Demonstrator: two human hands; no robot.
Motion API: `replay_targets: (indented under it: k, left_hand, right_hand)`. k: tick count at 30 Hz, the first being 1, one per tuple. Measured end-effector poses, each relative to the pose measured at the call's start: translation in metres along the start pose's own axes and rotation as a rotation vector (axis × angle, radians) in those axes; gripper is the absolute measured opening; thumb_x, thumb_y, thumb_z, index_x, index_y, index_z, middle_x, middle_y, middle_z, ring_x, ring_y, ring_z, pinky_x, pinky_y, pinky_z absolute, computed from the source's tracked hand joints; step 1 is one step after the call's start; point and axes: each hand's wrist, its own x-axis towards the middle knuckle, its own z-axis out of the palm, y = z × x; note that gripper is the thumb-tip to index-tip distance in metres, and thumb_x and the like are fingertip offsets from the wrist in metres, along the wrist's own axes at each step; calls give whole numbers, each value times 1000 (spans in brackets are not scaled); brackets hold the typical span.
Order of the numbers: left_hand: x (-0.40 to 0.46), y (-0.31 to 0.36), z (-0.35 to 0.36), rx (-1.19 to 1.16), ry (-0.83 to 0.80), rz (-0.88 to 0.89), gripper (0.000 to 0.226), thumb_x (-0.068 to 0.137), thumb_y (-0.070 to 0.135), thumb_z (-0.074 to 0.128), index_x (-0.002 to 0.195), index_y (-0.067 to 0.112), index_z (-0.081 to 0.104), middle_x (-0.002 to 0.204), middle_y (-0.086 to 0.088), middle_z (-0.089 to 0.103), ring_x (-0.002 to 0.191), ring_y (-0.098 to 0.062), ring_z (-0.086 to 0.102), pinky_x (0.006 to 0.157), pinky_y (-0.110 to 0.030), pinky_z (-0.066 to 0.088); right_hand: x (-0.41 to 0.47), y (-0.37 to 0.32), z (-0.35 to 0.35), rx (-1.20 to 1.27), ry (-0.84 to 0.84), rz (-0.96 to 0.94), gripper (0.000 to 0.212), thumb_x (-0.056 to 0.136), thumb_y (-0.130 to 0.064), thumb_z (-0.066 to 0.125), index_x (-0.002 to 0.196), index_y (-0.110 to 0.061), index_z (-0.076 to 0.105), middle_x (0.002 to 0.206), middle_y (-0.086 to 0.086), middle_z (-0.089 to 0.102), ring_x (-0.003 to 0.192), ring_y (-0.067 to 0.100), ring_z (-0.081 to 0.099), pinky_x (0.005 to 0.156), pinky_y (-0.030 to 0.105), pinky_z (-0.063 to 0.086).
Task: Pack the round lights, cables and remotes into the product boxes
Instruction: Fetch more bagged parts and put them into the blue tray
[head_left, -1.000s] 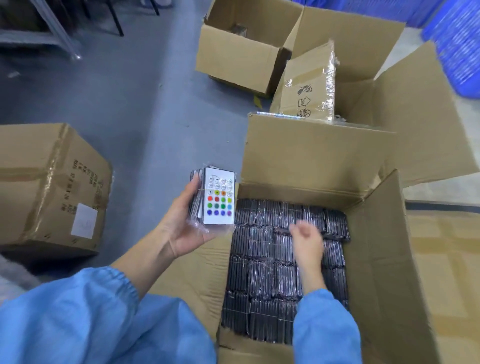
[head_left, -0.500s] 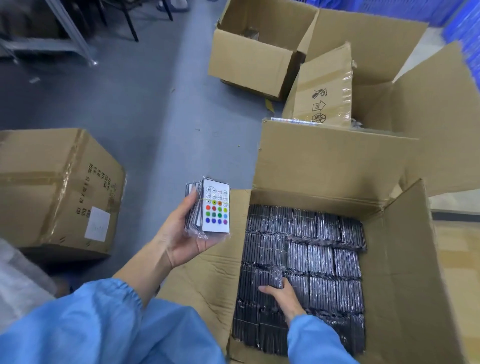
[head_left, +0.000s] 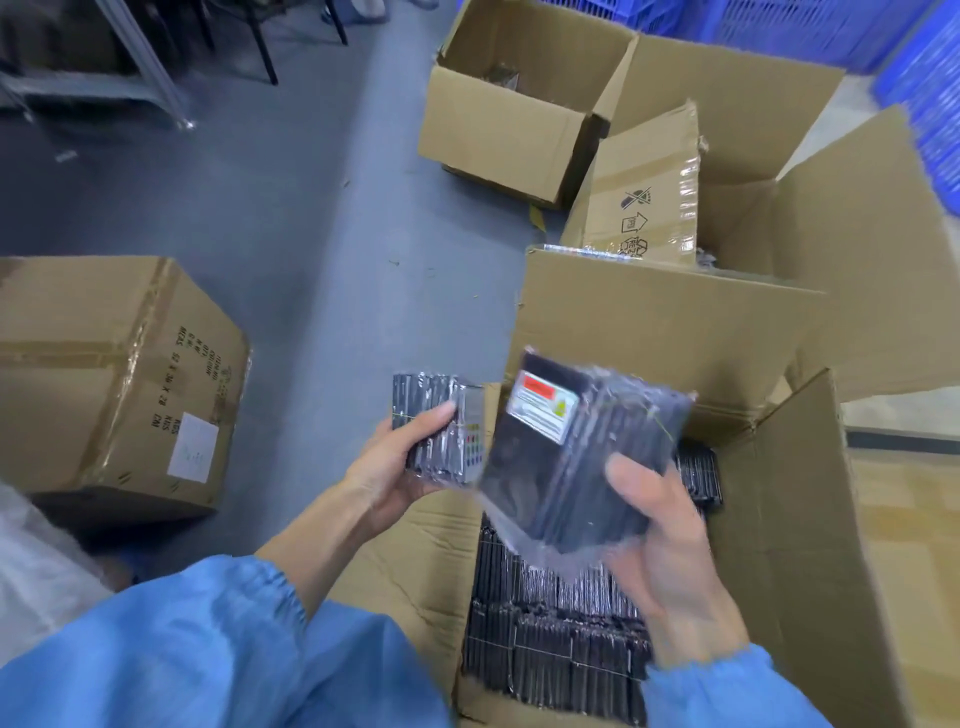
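My left hand (head_left: 387, 470) grips a first bundle of bagged remotes (head_left: 441, 426), its coloured buttons showing on one edge. My right hand (head_left: 660, 535) holds a second bundle of remotes (head_left: 576, 457) in clear plastic, black backs up, with a white and red label on top. Both bundles are held above the near-left corner of the big open carton (head_left: 810, 545). Inside it, rows of more wrapped remote bundles (head_left: 550, 644) stand on edge. No round lights, cables or product boxes are visible.
A sealed taped carton (head_left: 114, 374) sits on the grey floor at left. Two more open cartons (head_left: 519, 104) stand behind the big one, blue plastic crates (head_left: 924, 78) at the far right, chair and frame legs (head_left: 156, 67) at the top left.
My right hand reached into the carton, took a bundle of remotes and lifted it out beside the left hand's bundle. The left bundle has turned edge-on.
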Motion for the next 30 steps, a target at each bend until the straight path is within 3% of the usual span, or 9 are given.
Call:
replay_targets:
  k: [2, 4, 7, 13, 16, 20, 23, 27, 30]
  left_hand:
    - [-8, -5, 0, -74, -25, -48, 7, 94, 8, 55, 98, 4, 60, 66, -7, 69, 53, -3, 66, 48, -17, 51]
    - [-13, -9, 4, -39, -66, -138, 23, 102, 7, 40, 87, 8, 57, 69, -12, 63, 52, 7, 62, 54, -6, 46]
    - [-18, -8, 9, 63, -70, 115, 19, 80, 31, 64, 89, 16, 74, 86, -4, 75, 72, -11, 71, 57, -25, 56]
    - [-13, 21, 6, 105, -98, 145, 48, 89, 45, 55, 122, 12, 64, 123, -15, 68, 115, -37, 63, 79, -53, 58]
    - [-9, 32, 0, 82, -138, 47, 70, 82, 61, 59, 134, 13, 58, 133, -19, 60, 123, -45, 54, 103, -65, 37]
    - [-9, 43, -2, 113, -288, -87, 81, 75, 78, 50, 138, 28, 53, 139, -4, 59, 126, -30, 58, 95, -55, 52]
    - [-11, 32, 5, 230, -292, -98, 71, 79, 74, 47, 133, 29, 57, 137, -2, 60, 126, -26, 58, 96, -48, 53]
    - [-10, 17, 11, 226, -262, -161, 72, 90, 57, 54, 146, 15, 38, 143, -18, 52, 130, -42, 49, 97, -58, 48]
    - [-13, 19, 17, 254, -252, -152, 58, 97, 43, 52, 145, 14, 37, 145, -23, 46, 130, -48, 46, 94, -69, 45]
  right_hand:
    - [15, -6, 41, -132, -57, -84, 35, 74, -37, 78, 105, -22, 70, 94, -4, 73, 79, 19, 67, 69, 30, 55]
    - [30, 5, 61, -409, -16, -91, 38, 74, -31, 79, 108, -37, 64, 119, -3, 68, 103, 7, 65, 87, 27, 51]
    - [43, 21, 66, -717, 63, -1, 51, 68, -44, 80, 106, -57, 47, 147, -12, 43, 131, 6, 48, 111, 36, 37]
    - [46, 34, 35, -205, -5, 1, 25, 72, -32, 74, 95, -21, 76, 95, 3, 75, 90, 19, 71, 77, 27, 54]
    - [45, 38, 20, -120, -49, 50, 16, 66, -31, 73, 76, -20, 79, 78, 0, 75, 72, 16, 70, 66, 26, 56]
    - [42, 36, 1, 17, -77, 168, 51, 48, -38, 89, 83, -3, 73, 79, 12, 72, 72, 23, 69, 65, 29, 56]
    - [36, 31, -7, -53, -49, 286, 57, 55, -35, 78, 91, 8, 67, 77, 16, 70, 65, 24, 68, 59, 30, 54]
    - [30, 35, 9, -119, 197, 461, 117, 51, -40, 87, 146, -2, 32, 117, 4, 64, 103, 16, 60, 92, 38, 48]
    - [30, 51, 21, 23, 316, 302, 87, 67, -35, 77, 144, -19, 41, 128, 6, 65, 118, 24, 60, 91, 43, 51]
